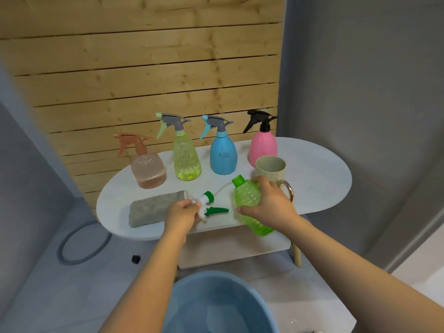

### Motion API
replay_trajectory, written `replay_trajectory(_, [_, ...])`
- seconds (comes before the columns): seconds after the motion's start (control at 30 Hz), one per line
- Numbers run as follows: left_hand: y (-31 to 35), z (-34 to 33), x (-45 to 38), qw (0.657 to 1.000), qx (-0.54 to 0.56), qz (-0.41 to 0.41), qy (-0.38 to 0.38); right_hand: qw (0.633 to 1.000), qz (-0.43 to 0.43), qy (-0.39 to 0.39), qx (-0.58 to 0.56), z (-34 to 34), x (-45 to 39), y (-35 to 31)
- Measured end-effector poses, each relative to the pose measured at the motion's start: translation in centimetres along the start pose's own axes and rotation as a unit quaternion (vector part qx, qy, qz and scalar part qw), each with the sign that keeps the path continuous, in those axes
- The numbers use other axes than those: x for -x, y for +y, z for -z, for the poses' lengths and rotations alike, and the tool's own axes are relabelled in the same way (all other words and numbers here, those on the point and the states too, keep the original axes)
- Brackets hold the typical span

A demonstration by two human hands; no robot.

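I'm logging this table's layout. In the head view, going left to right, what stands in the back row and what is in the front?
Back row: peach bottle → yellow bottle → blue bottle → pink bottle. Front: cloth → sprayer head → green bottle.

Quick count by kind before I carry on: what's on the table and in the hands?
Spray bottles with heads on: 4 (peach, yellow, blue, pink)
Open green bottle, in right hand: 1
Loose spray head, in left hand: 1
Mug: 1
Cloth: 1
Total: 8
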State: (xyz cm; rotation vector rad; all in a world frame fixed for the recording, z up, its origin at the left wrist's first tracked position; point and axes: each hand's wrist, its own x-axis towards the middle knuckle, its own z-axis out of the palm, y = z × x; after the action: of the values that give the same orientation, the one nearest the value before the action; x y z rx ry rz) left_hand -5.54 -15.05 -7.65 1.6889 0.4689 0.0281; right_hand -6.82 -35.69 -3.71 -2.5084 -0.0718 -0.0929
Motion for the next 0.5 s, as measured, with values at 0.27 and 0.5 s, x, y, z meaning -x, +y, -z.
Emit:
replay_trajectory(0.27, [0.4,-1.7,0.8,0.995,-0.071,-0.071,-0.006,0.999,0.009,-0.011,-0.037,-0.1,-0.4,0.4])
replay_trajectory(0.5, [2.7,-0.7,3.6,0.973,0.023,-0.128,-0.193,0.936,0.038,-0.095,-0.336,0.7,0.3,-0.5])
